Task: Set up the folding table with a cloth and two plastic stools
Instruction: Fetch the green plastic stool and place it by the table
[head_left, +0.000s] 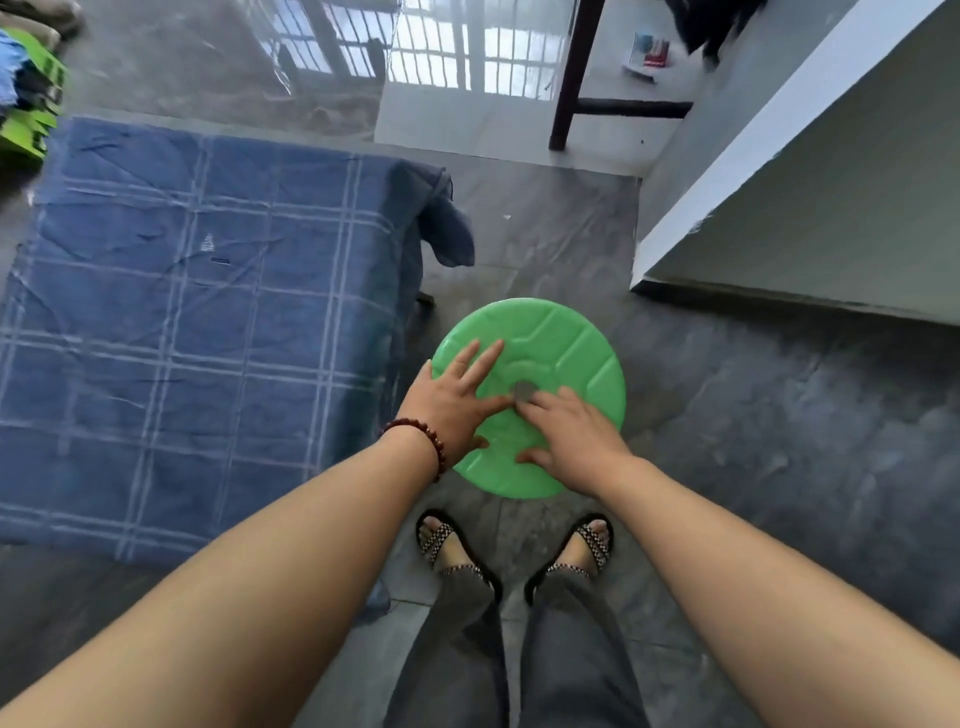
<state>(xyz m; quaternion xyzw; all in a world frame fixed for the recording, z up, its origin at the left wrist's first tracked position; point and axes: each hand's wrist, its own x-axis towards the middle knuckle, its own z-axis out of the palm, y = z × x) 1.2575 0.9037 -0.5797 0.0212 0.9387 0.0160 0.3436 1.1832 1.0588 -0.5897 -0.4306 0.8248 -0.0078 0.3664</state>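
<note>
two hands rest on one green stool (563, 340), seen from the head camera looking straight down. the stool stands on the dark floor (753, 415) near the middle of the view, at about 3 o'clock from the cloth (208, 322) and just beside its hanging edge. the left hand (452, 410) lies flat on the seat's 8 o'clock side, its fingers spread wide and straight, with a bead bracelet (423, 434) on the wrist. the right hand (576, 441) sits on the seat's 5 o'clock side, thumb out to the side, its fingers close together and bent, with their tips at the grey centre hole (523, 391); whether they hook into it cannot be told.

the blue checked cloth covers the table and fills the 9 o'clock side of the view, with one corner drooping at about 12 o'clock from the stool. two sandalled feet (449, 545) stand at 6 o'clock from the stool. a white ledge (779, 130) runs across at 2 o'clock, and a dark wooden leg (571, 73) stands at 12 o'clock.
</note>
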